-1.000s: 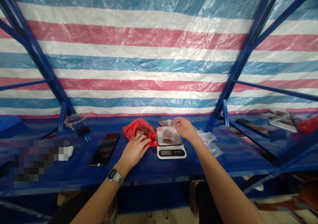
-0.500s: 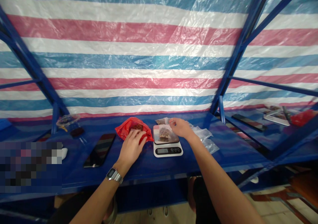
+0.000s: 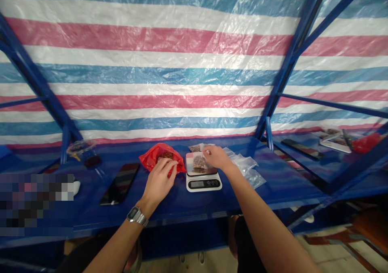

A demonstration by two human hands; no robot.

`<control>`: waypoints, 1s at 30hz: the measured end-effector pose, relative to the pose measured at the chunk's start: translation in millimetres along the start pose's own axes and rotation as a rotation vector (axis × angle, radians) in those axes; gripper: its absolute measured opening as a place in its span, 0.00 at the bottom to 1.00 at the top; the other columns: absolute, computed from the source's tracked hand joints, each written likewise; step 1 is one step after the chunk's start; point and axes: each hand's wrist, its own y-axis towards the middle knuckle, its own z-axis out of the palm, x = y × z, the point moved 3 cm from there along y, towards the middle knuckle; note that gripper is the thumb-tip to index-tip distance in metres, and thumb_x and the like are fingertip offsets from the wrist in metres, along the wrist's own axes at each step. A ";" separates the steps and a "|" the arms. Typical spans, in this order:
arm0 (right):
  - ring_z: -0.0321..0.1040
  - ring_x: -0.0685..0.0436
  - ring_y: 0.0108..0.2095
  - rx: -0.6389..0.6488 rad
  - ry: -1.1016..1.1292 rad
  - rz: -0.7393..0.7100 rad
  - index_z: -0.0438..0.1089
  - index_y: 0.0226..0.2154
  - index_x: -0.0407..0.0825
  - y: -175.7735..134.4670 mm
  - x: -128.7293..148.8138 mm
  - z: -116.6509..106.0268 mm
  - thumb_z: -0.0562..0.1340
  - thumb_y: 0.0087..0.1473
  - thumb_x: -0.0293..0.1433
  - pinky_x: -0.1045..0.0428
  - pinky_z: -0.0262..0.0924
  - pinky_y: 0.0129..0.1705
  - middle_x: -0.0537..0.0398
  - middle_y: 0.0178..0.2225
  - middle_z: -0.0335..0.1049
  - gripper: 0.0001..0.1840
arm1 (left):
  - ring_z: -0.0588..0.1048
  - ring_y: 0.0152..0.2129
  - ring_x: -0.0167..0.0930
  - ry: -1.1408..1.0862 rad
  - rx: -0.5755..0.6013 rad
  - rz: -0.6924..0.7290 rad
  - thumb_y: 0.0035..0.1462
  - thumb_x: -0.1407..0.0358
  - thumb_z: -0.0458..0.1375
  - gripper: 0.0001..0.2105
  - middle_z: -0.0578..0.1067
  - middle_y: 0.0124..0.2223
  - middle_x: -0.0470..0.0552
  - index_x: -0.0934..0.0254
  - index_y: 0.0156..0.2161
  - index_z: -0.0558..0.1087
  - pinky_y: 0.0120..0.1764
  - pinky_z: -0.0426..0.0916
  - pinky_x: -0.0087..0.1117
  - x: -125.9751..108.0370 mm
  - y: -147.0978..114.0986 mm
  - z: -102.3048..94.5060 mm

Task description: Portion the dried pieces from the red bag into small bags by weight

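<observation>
A digital scale (image 3: 203, 184) has a small clear bag of brown bits (image 3: 199, 163) on its pan. My right hand (image 3: 218, 156) is closed at the pan's upper right, fingertips pinched at the upper edge of that bag. Left of the scale lies a red plastic bag (image 3: 147, 160), its mouth spread and dark reddish-brown bits (image 3: 166, 155) inside. The fingers of my left hand (image 3: 160, 180) are bent together over its front rim, closed on the plastic; the fingertips are partly hidden. Behind the pan is another small filled bag (image 3: 195, 148).
Several clear zip bags (image 3: 247, 166) lie to the right of the scale. A black phone (image 3: 120, 184) is at the left, with a clear plastic container (image 3: 81, 147) behind it. Another phone (image 3: 302, 149) lies beyond the blue frame post (image 3: 269, 133). Striped sheeting (image 3: 169, 101) hangs behind the blue table.
My right fingers have moved slightly left and down, closer to the small bag on the scale. My left hand has stayed at the red bag, its fingers drawn a little closer together.
</observation>
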 end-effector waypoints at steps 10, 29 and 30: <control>0.75 0.40 0.46 0.001 -0.026 -0.053 0.80 0.44 0.50 1.6 4.4 -1.2 0.55 0.68 0.37 0.52 0.60 0.49 0.46 0.46 0.81 0.18 | 0.77 0.44 0.35 -0.009 -0.041 -0.031 0.69 0.66 0.52 0.10 0.78 0.44 0.53 0.59 0.47 0.76 0.51 0.72 0.38 2.9 -1.9 -0.9; 0.72 0.46 0.37 -0.025 0.649 -0.324 0.75 0.34 0.48 -7.6 37.3 -19.8 0.61 0.61 0.34 0.52 0.64 0.43 0.54 0.35 0.78 0.08 | 0.79 0.44 0.37 -0.419 -0.098 -0.364 0.62 0.56 0.62 0.14 0.82 0.45 0.54 0.60 0.50 0.77 0.51 0.72 0.40 -11.7 18.4 24.5; 0.72 0.46 0.36 -0.022 0.717 -0.347 0.74 0.35 0.48 -9.6 42.3 -21.8 0.61 0.60 0.35 0.51 0.64 0.42 0.55 0.34 0.77 0.08 | 0.80 0.44 0.37 -0.488 -0.083 -0.403 0.62 0.55 0.63 0.15 0.82 0.45 0.54 0.61 0.50 0.77 0.51 0.72 0.39 -10.4 19.2 28.2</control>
